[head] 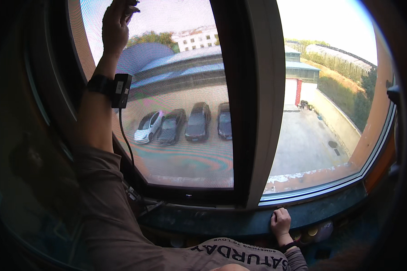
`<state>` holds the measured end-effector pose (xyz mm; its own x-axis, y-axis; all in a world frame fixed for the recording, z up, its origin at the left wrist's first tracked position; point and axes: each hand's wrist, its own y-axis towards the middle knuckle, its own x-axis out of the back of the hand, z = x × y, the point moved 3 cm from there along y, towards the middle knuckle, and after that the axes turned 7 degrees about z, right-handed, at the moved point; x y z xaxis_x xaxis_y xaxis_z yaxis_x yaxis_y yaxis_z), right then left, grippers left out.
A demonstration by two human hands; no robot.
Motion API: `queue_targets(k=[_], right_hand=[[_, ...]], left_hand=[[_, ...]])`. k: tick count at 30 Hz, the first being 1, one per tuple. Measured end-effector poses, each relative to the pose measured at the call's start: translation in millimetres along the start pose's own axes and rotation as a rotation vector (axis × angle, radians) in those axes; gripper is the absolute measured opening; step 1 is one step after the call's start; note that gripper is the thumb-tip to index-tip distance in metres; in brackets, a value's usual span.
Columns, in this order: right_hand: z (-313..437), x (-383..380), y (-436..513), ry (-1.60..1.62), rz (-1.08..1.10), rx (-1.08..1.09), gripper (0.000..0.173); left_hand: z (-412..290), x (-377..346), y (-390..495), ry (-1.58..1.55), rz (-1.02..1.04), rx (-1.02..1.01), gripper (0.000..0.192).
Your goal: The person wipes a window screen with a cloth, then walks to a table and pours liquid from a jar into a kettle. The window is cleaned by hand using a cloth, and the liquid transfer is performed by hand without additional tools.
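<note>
My left hand (115, 30) is raised high against the window's insect screen (176, 84), near the top edge of the picture. Something dark shows between its fingers, possibly a cloth, but it is too small and dark to name. A black box (122, 90) with a cable is strapped at that wrist. Low on the right, my right hand (280, 220) rests with curled fingers on the dark windowsill (217, 222), just below the frame of the glass pane (312, 135). No object shows in it.
A thick window mullion (266, 101) stands between screen and glass. At the left, an opened window sash (37, 135) reflects the room. A metal window stay (151, 207) lies at the lower frame. Several jars or lids (312, 231) sit below the sill. Parked cars are outside.
</note>
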<state>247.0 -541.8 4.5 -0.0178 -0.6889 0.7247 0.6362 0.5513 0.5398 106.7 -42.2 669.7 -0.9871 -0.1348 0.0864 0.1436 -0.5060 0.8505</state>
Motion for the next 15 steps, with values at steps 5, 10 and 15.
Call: queue_targets(k=[5,10,15], right_hand=[[1,1,0,0.005,0.009,-0.004,0.003],[4,2,1,0.009,0.017,-0.001,0.003],[1,0,1,0.013,0.028,0.008,0.003]], left_hand=[[-39,-12,-109,0.235,0.026,0.028,0.058],[-135,-8,-232,0.127,0.223,0.214,0.050],[-202,0,-310,0.110,0.347,0.250,0.048]])
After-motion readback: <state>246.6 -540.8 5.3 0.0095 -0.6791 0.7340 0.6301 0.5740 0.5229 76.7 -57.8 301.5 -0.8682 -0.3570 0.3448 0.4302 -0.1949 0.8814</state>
